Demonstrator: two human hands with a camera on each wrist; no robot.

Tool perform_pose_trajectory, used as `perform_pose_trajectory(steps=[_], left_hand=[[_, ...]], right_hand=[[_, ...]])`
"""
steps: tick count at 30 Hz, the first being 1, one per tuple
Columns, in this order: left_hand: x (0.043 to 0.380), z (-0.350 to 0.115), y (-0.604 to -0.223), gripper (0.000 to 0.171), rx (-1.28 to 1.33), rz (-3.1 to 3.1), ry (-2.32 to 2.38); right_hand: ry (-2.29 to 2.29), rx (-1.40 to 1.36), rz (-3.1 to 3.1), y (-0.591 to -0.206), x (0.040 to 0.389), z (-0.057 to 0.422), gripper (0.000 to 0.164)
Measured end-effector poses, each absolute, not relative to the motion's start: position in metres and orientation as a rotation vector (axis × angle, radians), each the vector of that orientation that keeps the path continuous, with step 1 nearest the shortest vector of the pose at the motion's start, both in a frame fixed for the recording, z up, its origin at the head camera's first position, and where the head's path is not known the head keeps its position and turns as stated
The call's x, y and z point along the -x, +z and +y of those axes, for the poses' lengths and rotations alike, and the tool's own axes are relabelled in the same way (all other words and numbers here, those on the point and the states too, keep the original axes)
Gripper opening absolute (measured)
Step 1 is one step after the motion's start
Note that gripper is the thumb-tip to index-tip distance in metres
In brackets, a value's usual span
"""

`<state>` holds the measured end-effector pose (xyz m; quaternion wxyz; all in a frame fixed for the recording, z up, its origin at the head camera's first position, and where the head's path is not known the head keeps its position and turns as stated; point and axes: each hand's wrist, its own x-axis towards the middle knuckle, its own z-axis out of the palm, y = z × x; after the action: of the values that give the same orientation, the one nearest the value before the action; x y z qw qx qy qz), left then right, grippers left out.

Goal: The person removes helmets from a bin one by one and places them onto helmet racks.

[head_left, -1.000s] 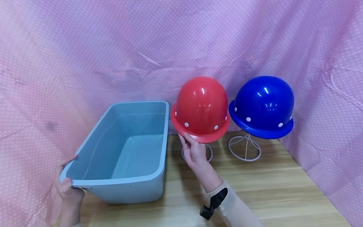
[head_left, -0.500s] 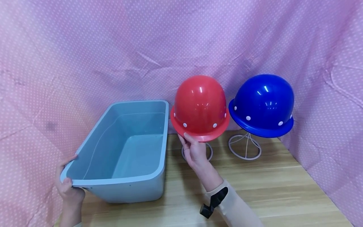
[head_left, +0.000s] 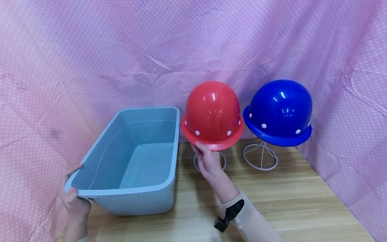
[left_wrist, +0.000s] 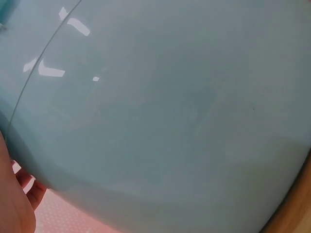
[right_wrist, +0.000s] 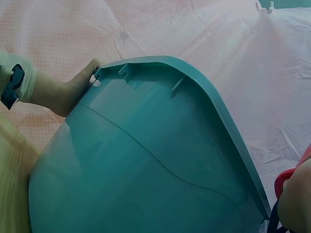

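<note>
In the head view a blue-grey plastic tub (head_left: 145,204) sits on the left of the table. My left hand (head_left: 75,203) grips its near left rim corner, thumb over the edge; the left wrist view shows mostly the tub's outer wall (left_wrist: 170,121). My right hand (head_left: 209,162) pinches the front brim of a red hard hat (head_left: 213,111), thumb on top and fingers beneath, largely hidden. The hat is above a wire stand (head_left: 223,162); whether it rests on it cannot be seen. To the right, a blue hard hat (head_left: 279,111) sits tilted on another wire stand (head_left: 260,163).
The wood-grain table (head_left: 287,205) extends to the right and in front of the hats. Pink dotted cloth (head_left: 151,50) hangs behind and along both sides. The tub's right wall stands close beside the red hat.
The red hard hat has turned slightly and shifted a little to the left in my right hand. My left hand and the tub look nearly still.
</note>
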<state>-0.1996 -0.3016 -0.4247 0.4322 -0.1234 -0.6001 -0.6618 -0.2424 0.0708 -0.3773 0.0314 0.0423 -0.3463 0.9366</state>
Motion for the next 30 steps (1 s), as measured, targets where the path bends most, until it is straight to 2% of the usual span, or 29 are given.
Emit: perform_pose_trajectory(steps=[5, 9, 12, 16, 21, 26, 30], left_hand=[[0.188, -0.308, -0.417, 0.061, 0.138, -1.829, -1.412], [0.187, -0.315, -0.412, 0.055, 0.302, -1.801, -1.355], [0.19, -0.319, -0.408, 0.057, 0.418, -1.667, -1.369], [0.188, -0.317, -0.391, 0.053, 0.321, -1.618, -1.252], [0.18, -0.302, -0.361, 0.047, 0.305, -1.688, -1.059], [0.174, -0.274, -0.334, 0.056, 0.433, -1.817, -0.99], [0.174, -0.251, -0.314, 0.064, 0.523, -1.955, -0.908]], right_hand=[[2.895, -0.142, -1.111, -0.38, 0.241, 0.073, 0.053], [2.873, -0.212, -1.111, -0.379, 0.241, 0.074, 0.053], [2.85, -0.257, -1.118, -0.377, 0.241, 0.075, 0.053], [2.841, -0.282, -1.121, -0.375, 0.24, 0.075, 0.052], [2.828, -0.29, -1.119, -0.373, 0.238, 0.076, 0.052], [2.821, -0.337, -1.171, -0.368, 0.237, 0.078, 0.053], [2.82, -0.375, -1.453, -0.364, 0.233, 0.086, 0.053]])
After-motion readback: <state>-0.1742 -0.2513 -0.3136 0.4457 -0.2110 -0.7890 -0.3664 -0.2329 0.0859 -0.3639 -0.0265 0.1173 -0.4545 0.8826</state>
